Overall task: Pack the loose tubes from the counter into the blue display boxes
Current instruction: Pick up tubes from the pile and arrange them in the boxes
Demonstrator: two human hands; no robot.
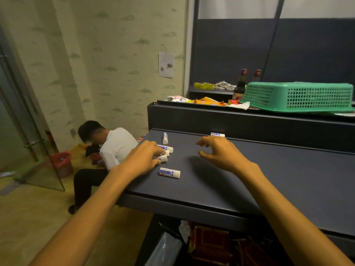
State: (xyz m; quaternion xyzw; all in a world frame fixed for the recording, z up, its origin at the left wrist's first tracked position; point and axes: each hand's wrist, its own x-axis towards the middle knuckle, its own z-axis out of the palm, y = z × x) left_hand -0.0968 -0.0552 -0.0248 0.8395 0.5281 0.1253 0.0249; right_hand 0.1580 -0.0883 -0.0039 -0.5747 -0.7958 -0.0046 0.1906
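Small white tubes with blue labels lie on the dark counter. My left hand lies over a cluster of three tubes near the counter's left edge, fingers curled onto them; their caps stick out to the right. A single tube lies just in front of that hand. Behind the cluster, another tube stands upright. One more tube lies at the counter's back edge. My right hand hovers over the middle of the counter, fingers apart and curved, holding nothing. No blue display box is in view.
An upturned green basket, two dark bottles and snack packets sit on the raised ledge behind the counter. A person in a white shirt sits low at the left, beside a red bin. Bags lie under the counter.
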